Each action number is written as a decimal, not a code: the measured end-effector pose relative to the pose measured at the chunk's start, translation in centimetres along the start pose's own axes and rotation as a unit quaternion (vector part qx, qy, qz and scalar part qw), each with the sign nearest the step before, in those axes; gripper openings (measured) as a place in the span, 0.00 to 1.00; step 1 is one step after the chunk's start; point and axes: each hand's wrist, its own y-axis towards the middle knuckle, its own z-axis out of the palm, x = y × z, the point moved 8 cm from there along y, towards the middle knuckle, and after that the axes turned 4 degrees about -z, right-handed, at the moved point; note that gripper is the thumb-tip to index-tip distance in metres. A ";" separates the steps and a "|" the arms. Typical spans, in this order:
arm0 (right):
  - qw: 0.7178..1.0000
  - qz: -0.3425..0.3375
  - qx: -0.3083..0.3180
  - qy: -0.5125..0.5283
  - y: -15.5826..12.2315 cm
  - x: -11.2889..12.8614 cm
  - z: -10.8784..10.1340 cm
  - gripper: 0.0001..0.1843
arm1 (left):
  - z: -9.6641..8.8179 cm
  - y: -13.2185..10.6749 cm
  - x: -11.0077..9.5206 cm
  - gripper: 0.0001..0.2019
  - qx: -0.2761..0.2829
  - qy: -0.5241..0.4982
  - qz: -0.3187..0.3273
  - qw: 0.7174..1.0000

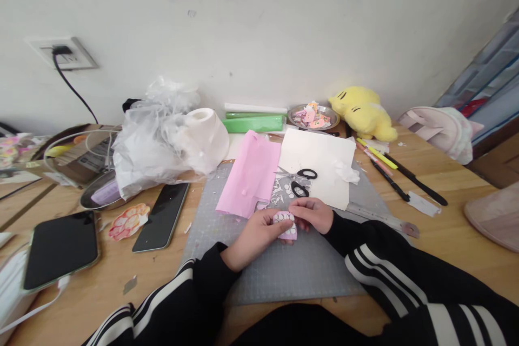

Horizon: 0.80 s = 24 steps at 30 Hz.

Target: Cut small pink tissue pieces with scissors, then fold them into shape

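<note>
A small pink paper piece with white circle shapes (289,234) is in my left hand (259,232), its thumb lying across the front. My right hand (314,213) pinches at the upper right edge of the same piece, its fingertips partly hidden. Just beyond my hands, black-handled scissors (300,188) lie with blades apart, among white paper offcuts (278,192). A folded pink paper sheet (251,173) and white paper sheets (316,148) rest on the grey cutting mat (259,284).
Right of the mat lie a metal ruler (383,220), pens (381,154) and a long black tool (424,184). A plate of paper cutouts (312,117) and a yellow plush toy (363,111) stand at the back. Phones (162,216), a paper roll (208,135) and plastic bags (148,140) occupy the left.
</note>
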 end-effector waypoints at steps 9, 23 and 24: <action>1.000 0.011 0.012 -0.011 0.1 -0.3 0.1 0.16 | -0.2 0.1 0.2 0.11 -0.007 0.004 -0.002 1.000; 1.000 0.008 0.016 -0.017 0.2 -0.4 0.2 0.16 | 0.0 0.0 -0.1 0.11 -0.002 0.012 0.004 1.000; 1.000 0.005 0.018 -0.018 0.1 -0.3 0.2 0.15 | 0.0 0.0 0.0 0.11 -0.002 0.011 0.003 1.000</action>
